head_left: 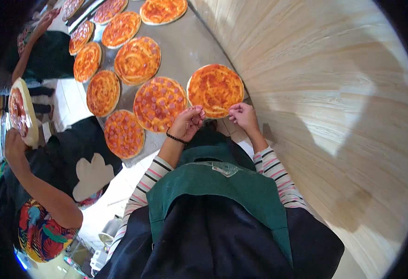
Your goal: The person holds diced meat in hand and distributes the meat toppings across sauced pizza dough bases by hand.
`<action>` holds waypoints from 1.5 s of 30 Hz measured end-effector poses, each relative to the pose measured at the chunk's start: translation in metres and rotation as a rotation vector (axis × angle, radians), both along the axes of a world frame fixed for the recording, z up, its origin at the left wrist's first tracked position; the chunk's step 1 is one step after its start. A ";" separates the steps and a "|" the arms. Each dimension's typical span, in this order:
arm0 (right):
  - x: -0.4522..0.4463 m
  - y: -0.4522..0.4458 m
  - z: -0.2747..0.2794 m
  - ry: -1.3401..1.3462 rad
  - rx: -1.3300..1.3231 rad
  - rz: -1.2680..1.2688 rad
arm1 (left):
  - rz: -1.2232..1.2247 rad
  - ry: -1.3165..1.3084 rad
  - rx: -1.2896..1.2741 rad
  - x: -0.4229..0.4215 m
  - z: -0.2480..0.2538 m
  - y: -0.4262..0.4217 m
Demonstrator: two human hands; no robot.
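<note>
A round pizza base covered in orange-red sauce [214, 88] lies at the near end of the metal table, right in front of me. My left hand [187, 123], with a dark bead bracelet at the wrist, is curled closed at its lower left edge. Small pinkish bits seem to show in the fingers, too unclear to name. At the lower right edge, my right hand [245, 117] is closed in a pinch; whatever it holds is hidden. Left of this base, a pizza with diced pink topping [160, 102] lies close to my left hand.
Another diced-topping pizza [124, 134] and several sauced bases [138, 60] cover the metal table [185, 46]. A wood-patterned wall [315, 93] rises along the right. At left, a co-worker's hand [17, 151] holds up a sauced base [22, 114]; another person's arm [29, 46] reaches in beyond.
</note>
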State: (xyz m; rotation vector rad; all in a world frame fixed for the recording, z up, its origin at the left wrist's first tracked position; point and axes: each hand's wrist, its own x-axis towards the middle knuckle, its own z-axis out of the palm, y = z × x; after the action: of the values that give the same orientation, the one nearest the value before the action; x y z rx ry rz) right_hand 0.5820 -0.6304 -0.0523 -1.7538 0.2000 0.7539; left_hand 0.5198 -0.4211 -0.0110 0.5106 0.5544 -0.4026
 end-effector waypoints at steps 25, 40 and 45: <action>-0.009 -0.009 -0.028 -0.201 -0.157 -0.237 | -0.112 0.117 0.102 0.004 -0.049 -0.043; -0.016 0.011 -0.012 -0.935 -0.539 0.226 | -0.156 0.129 -0.005 0.006 -0.050 -0.033; -0.017 0.018 0.003 -0.633 -0.199 0.067 | -0.202 0.166 0.002 0.009 -0.049 -0.039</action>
State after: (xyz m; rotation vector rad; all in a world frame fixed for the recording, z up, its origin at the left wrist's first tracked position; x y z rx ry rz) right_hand 0.5655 -0.6125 -0.0493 -2.1079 -0.2213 0.2001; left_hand 0.5285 -0.4602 -0.0599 0.5396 0.6659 -0.6416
